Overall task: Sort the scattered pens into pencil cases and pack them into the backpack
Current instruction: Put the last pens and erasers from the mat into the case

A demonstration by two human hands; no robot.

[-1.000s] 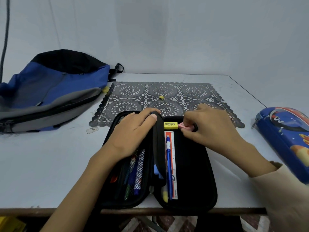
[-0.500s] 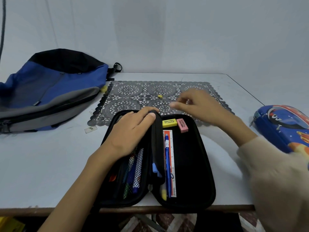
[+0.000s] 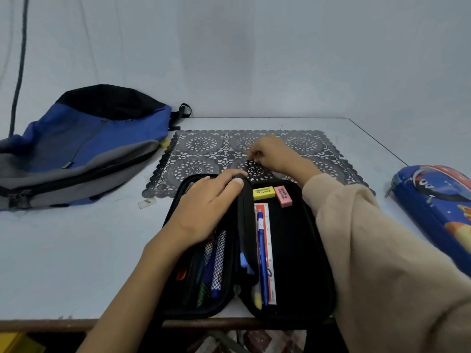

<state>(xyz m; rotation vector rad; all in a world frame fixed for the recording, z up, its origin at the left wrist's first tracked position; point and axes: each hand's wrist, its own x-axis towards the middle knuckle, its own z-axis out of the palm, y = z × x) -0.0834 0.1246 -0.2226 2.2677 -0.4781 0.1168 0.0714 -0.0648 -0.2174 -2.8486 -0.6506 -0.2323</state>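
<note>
Moved since half a second ago: right hand (image 3: 270, 155), farther out across the lace mat (image 3: 204, 154) and lowered onto it, at the spot of a small yellow piece seen earlier, now hidden under the fingers. Fingertips bunched and curled down toward the mat; impossible to tell whether pinching something or nothing. Beige sleeve (image 3: 369, 250) stretched over the right edge of the black pencil case (image 3: 300, 250).

Head view, left to right. Backpack (image 3: 84, 149) lying on its side at the far left of the table (image 3: 63, 250), well apart from both hands. Left hand (image 3: 206, 210) flat on the left half of the open black case at the near table edge, fingers straight, pressing the mesh pocket (image 3: 221, 250), gripping nothing. Pens (image 3: 214, 266) tucked under that mesh. In the right half: blue pen (image 3: 262, 256) lying along a ruler (image 3: 270, 250), yellow eraser (image 3: 264, 193) and pink eraser (image 3: 283, 196) side by side at the far end. Blue printed pencil case (image 3: 433, 207) at the right table edge.
</note>
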